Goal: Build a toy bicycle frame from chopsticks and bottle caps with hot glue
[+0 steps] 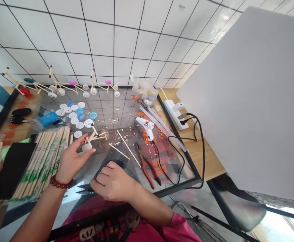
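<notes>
My left hand (73,156) pinches a small stick tricycle model (94,137) between thumb and fingers. It has pale wooden sticks, a black tip and a white cap at its base. My right hand (115,181) is curled closed, palm down, near the table's front edge. Dark blades of a pair of scissors (85,189) stick out to the left from under it, slightly apart; their handles are hidden by the hand. Two loose wooden sticks (129,148) lie in front of my right hand, among wood chips.
Similar tricycle models (100,83) stand along the back. White and blue bottle caps (79,110) lie at left, beside bundled chopsticks (44,158). A glue gun (146,127), red-handled pliers (147,164), clear glue sticks (162,124) and a power strip (175,114) with trailing cords are at right.
</notes>
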The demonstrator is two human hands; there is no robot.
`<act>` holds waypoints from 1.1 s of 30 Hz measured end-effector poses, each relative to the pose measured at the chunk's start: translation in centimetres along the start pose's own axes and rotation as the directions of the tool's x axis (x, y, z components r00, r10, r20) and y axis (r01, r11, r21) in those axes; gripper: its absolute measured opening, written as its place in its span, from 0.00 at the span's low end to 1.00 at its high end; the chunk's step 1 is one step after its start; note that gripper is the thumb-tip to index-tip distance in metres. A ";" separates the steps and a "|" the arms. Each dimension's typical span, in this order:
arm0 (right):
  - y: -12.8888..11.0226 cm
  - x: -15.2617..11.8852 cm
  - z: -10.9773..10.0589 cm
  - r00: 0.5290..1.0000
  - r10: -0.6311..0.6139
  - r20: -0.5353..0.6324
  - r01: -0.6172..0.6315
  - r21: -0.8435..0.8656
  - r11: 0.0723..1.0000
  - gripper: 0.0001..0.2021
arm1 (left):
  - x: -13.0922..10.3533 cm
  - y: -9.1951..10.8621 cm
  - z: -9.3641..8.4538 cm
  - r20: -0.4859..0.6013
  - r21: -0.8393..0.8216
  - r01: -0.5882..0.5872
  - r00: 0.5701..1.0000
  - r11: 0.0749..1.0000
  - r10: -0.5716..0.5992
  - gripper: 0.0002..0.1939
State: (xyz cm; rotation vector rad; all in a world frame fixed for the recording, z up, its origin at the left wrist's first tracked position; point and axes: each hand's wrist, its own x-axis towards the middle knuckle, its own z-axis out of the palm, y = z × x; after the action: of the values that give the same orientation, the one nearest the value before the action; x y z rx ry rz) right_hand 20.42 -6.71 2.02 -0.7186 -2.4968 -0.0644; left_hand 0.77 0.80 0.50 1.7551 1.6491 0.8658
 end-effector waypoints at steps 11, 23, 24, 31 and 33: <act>-0.2 0.0 0.1 1.000 0.001 0.014 -0.001 0.003 1.000 0.09 | 0.1 0.1 0.0 0.016 0.015 0.017 1.000 1.000 -0.017 0.34; 0.7 -0.4 1.1 0.907 0.375 0.192 -0.362 -0.097 0.927 0.05 | -0.8 1.9 -4.5 -0.286 -0.662 -0.037 0.936 0.749 -0.205 0.24; 1.0 -0.4 1.3 0.875 0.443 0.197 -0.428 -0.113 0.896 0.07 | -0.8 2.0 -5.0 -0.322 -0.668 -0.063 0.923 0.741 -0.212 0.22; 3.1 1.6 2.0 0.730 0.642 0.235 -0.636 -0.111 0.763 0.17 | -1.5 0.5 -5.6 -0.312 -0.694 -0.081 0.929 0.715 -0.198 0.25; 3.2 1.8 1.6 0.725 0.664 0.182 -0.658 -0.104 0.746 0.18 | -1.9 0.1 -5.0 -0.255 -0.695 -0.057 0.952 0.717 -0.171 0.29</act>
State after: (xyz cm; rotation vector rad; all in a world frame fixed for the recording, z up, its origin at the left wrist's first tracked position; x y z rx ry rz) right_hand 19.97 -2.79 1.30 -1.6707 -2.2676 0.2467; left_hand -3.17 -1.18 3.55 1.0608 1.2679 1.5471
